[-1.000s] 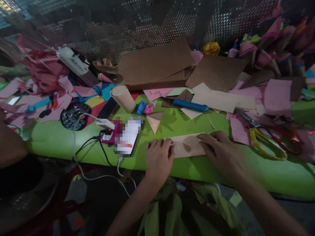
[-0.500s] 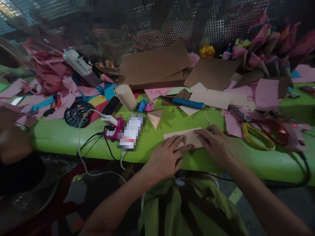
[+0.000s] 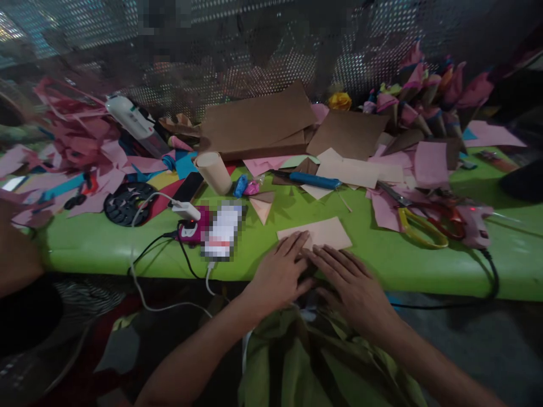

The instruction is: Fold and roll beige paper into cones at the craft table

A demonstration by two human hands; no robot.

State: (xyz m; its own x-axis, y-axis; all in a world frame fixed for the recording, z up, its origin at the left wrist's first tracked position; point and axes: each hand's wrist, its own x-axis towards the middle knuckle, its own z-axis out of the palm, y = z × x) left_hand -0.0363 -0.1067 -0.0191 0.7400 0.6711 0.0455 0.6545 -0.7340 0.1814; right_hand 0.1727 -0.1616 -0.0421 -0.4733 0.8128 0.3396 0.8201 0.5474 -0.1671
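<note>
A pale, light-brown piece of paper (image 3: 333, 230) lies flat near the front edge of the green table (image 3: 373, 265). On its lower left part rest the outstretched fingers of my left hand (image 3: 280, 268). Flat and extended, the fingers of my right hand (image 3: 350, 280) touch its near edge, the fingertips close to those of the left hand. Beyond the paper lies a small folded paper triangle (image 3: 262, 208). Scissors with yellow and red handles (image 3: 422, 227) are to the right, beside a pink glue gun (image 3: 473, 223).
A phone (image 3: 223, 230) on a white cable and a magenta power adapter (image 3: 195, 229) lie left of my hands. Behind are a blue cutter (image 3: 314, 180), a paper roll (image 3: 214, 172), cardboard (image 3: 258, 121) and pink paper cones (image 3: 424, 96). A person's arm (image 3: 19, 249) shows at far left.
My right hand has slid left and toward me, from the paper's right end to its near edge, beside my left hand. The view has shifted slightly.
</note>
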